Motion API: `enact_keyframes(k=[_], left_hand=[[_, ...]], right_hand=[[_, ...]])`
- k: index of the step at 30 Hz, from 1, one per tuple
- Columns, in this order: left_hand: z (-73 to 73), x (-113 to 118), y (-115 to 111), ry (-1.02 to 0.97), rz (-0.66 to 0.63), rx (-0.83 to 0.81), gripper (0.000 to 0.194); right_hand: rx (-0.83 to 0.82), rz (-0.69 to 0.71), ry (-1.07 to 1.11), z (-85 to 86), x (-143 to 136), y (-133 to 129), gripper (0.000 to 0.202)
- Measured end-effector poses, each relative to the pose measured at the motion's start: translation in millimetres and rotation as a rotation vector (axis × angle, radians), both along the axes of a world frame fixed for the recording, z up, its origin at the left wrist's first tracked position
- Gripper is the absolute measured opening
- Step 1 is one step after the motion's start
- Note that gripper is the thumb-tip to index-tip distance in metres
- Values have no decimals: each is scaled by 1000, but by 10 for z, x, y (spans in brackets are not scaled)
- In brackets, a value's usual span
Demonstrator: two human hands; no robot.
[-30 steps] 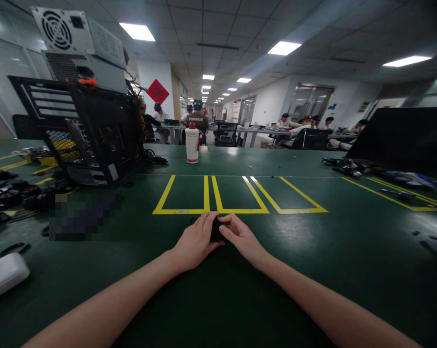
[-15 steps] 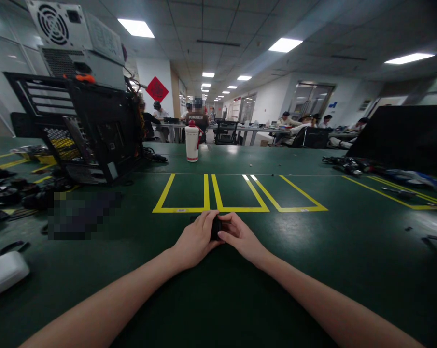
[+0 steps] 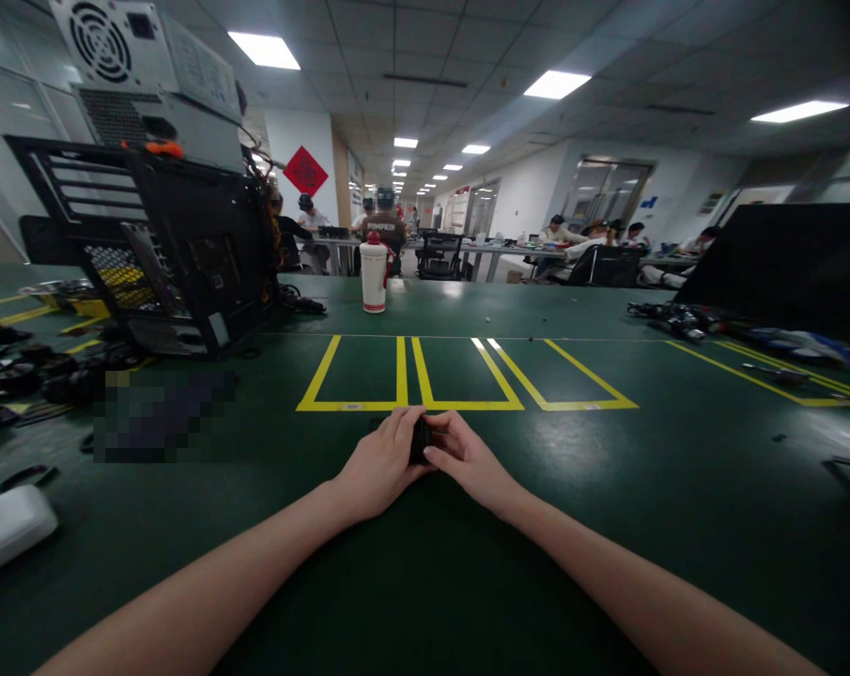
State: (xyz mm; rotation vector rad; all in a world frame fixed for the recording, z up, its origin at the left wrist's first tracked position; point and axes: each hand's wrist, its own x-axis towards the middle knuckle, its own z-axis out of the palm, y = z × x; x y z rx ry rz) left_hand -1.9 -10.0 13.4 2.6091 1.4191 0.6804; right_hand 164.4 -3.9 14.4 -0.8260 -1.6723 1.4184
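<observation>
On our table [image 3: 425,587] | left hand [image 3: 375,467] cups, fingers together; right hand [image 3: 472,460] pinches black block [image 3: 418,443], probably | holding; steadiness next

Past the far edge of the surface [image 3: 579,526], you read "PUMPKIN" on a brown shirt [image 3: 389,227]; tape labels [image 3: 352,407], red sign [image 3: 305,171]: illegible.

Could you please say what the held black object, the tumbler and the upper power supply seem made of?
Black object: possibly plastic, dark and dull-looking, but mostly hidden. Tumbler: perhaps plastic or coated metal, judging by its smooth, pale body. Upper power supply: probably sheet metal, gray, with crisp box edges and a fan grille.
</observation>
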Motion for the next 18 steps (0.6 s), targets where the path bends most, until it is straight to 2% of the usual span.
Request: enact_keyframes(k=[5,10,13,18], left_hand=[[-42,8,31,-19,-13,45,60],[-33,13,26,-17,-19,61,60],[-2,5,3,-17,-10,32,60],[-5,-2,3,-9,-13,39,60]], right_hand=[[59,-48,26,-15,-19,2,10],[83,-94,7,-72,-41,49,23],[68,-67,-28,-80,-33,59,31],[5,8,-2,-41,-17,26,26]])
